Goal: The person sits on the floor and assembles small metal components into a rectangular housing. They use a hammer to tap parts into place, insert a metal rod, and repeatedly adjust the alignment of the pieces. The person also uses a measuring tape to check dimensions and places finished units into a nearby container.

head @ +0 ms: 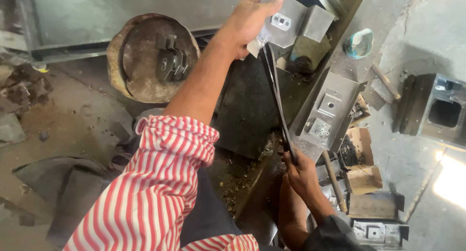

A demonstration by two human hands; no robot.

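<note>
My left hand point(250, 20) reaches forward and grips a bright sheet-metal plate point(286, 18) with a small square fitting in its middle, held up off the floor. My right hand point(300, 171) is low, close to my body, and is shut on the handles of long dark metal shears point(276, 93). The shear blades run up to the plate's lower edge, just beside my left hand. My left sleeve is red-and-white striped.
A rusty round pan point(136, 62) holding several small metal brackets sits at the upper left. A folded metal piece with square fittings point(325, 113) lies right of the shears. A grey metal box point(444, 113) stands far right; open cardboard boxes point(361, 159) and metal scraps lie nearby.
</note>
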